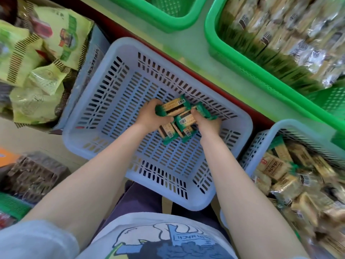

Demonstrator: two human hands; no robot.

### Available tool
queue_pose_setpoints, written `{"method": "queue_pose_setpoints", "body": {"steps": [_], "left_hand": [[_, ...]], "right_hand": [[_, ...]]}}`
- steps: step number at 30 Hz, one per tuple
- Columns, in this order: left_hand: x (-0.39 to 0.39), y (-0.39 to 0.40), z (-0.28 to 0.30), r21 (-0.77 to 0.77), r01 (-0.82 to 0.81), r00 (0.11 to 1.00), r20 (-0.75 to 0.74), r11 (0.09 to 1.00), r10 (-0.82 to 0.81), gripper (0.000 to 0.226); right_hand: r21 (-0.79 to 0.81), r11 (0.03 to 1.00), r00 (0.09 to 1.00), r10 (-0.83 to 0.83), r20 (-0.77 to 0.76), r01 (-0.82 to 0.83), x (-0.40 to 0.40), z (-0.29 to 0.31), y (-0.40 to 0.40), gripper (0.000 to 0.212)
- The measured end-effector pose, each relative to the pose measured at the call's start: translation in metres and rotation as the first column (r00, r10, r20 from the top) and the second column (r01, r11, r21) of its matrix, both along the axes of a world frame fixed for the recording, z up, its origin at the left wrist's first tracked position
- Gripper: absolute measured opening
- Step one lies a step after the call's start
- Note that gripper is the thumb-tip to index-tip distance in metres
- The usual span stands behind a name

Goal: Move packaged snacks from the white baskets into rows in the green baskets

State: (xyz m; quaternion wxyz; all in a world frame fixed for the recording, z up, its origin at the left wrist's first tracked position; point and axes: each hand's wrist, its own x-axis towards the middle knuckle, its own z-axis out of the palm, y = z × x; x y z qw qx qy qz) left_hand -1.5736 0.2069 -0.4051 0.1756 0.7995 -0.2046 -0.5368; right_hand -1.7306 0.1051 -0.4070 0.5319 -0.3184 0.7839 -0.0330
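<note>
A white slotted basket [104,101] lies in front of me, holding only a small cluster of green-ended cracker packets [179,126]. My left hand [151,118] grips several of these packets from the left. My right hand [207,124] grips the packets from the right. Both hands are down inside the basket, close together. A green basket [231,58] at the upper right holds rows of packaged snacks standing on edge. Another white basket [265,139] at the right is full of loose snack packets.
A second green basket [168,23] shows at the top middle, on a light green shelf with a red edge. Large yellow-green snack bags [37,58] are piled at the left. Brown packets [35,174] lie at the lower left.
</note>
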Motion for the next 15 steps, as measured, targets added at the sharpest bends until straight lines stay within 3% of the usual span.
{"method": "queue_pose_setpoints", "body": {"steps": [3, 5, 8, 13, 15], "left_hand": [[-0.002, -0.001, 0.008, 0.028, 0.023, 0.995, -0.101, 0.999, -0.020, 0.078], [-0.007, -0.002, 0.015, 0.038, 0.055, 0.995, -0.082, 0.998, -0.052, 0.076], [-0.013, 0.000, 0.034, 0.020, 0.019, 1.000, -0.018, 1.000, -0.019, 0.073], [-0.021, 0.008, 0.082, -0.124, -0.092, 0.958, -0.280, 0.988, 0.054, 0.061], [-0.027, 0.003, 0.104, -0.176, -0.004, 0.962, -0.269, 0.984, -0.045, 0.059]], "right_hand": [[-0.003, 0.999, 0.994, -0.051, 0.093, 0.052, -0.008, -0.002, 0.008, 0.144], [0.004, 1.000, 0.992, -0.029, 0.124, 0.029, -0.016, 0.003, 0.010, 0.137], [0.016, 0.999, 0.984, 0.046, 0.175, -0.049, -0.023, 0.030, 0.012, 0.106], [-0.030, 0.979, 0.932, 0.199, 0.304, -0.200, -0.037, 0.084, 0.015, 0.038], [-0.110, 0.957, 0.913, 0.288, 0.290, -0.268, -0.044, 0.113, 0.014, 0.029]]}}
